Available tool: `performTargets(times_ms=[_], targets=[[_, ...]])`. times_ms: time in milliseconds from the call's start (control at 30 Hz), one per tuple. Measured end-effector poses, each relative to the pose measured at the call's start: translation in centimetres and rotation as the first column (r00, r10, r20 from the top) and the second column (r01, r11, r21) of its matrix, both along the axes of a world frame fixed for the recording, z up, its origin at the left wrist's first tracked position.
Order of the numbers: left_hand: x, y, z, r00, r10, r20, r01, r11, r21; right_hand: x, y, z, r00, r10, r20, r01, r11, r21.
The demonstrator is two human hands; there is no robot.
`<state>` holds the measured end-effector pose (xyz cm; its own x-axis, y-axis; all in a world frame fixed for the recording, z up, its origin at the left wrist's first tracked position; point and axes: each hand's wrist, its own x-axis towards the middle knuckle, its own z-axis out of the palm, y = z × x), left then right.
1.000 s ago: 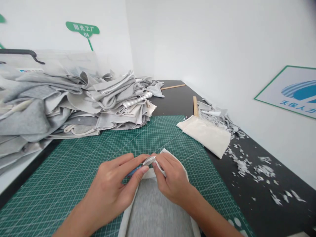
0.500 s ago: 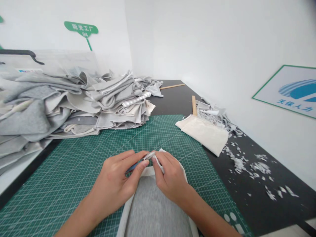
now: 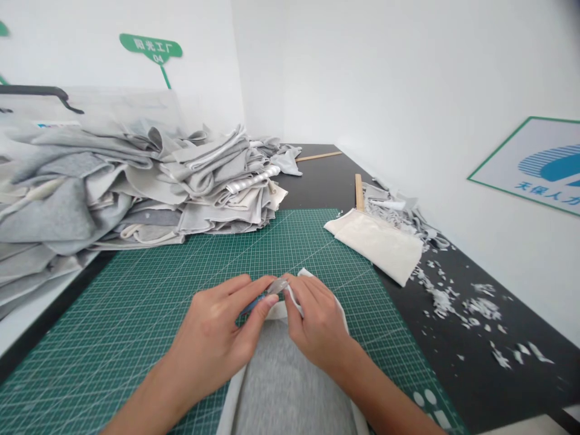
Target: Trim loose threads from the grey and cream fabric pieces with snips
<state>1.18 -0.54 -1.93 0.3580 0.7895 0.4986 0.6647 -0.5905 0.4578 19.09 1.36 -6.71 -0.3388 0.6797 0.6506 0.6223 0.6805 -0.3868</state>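
Pinched between the thumb and fingers of my left hand [image 3: 226, 320] is a pair of small thread snips [image 3: 276, 286] with metal blades and a blue grip; the palm hides most of the grip. The blades point right, up against the fingertips of my right hand [image 3: 315, 314]. My right hand is closed on the white edge of a grey fabric piece [image 3: 294, 380] and holds a fold of it up. A pale border runs round this piece, which extends toward me over the green cutting mat [image 3: 149, 308].
A large heap of grey and cream fabric pieces [image 3: 212, 181] lies at the left, before a clear plastic box [image 3: 127, 106]. To the right are a folded cream cloth [image 3: 376, 241], a wooden ruler [image 3: 359, 192] and scattered fabric scraps [image 3: 483, 308] on the black table [image 3: 466, 362].
The whole view has shifted slightly. Both hands keep their grips, and the snips' blades have turned a little at the fabric edge.
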Motion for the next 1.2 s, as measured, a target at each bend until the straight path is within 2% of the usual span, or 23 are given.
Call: performTargets(times_ms=[133, 467, 633, 867, 1033, 1200], targets=[[0.1, 0.0, 0.0, 1.000, 0.016, 0.015, -0.016, 1.000, 0.011, -0.1, -0.1, 0.0, 1.000, -0.002, 0.020, 0.002, 1.000, 0.012], [0.6, 0.6, 0.1, 0.999, 0.036, 0.005, -0.035, 0.998, -0.059, -0.3, -0.1, 0.0, 0.997, -0.076, 0.026, 0.077, 0.997, -0.027], [1.7, 1.7, 1.4, 0.999, 0.028, -0.044, -0.034, 0.989, -0.143, -0.1, -0.4, 0.7, 0.986, -0.147, -0.080, 0.130, 0.974, -0.183], [6.2, 3.6, 3.3, 0.985, -0.130, -0.116, 0.102, 0.970, -0.221, 2.5, -1.8, 1.5, 0.902, -0.363, -0.234, 0.285, 0.906, -0.312], [10.3, 4.8, 3.4, 0.962, -0.235, -0.137, 0.197, 0.950, -0.243, 4.9, -2.4, 1.2, 0.813, -0.503, -0.294, 0.393, 0.846, -0.360], [13.7, 5.9, 2.9, 0.941, -0.309, -0.139, 0.265, 0.927, -0.267, 7.0, -2.3, 0.7, 0.728, -0.604, -0.325, 0.469, 0.784, -0.407]])
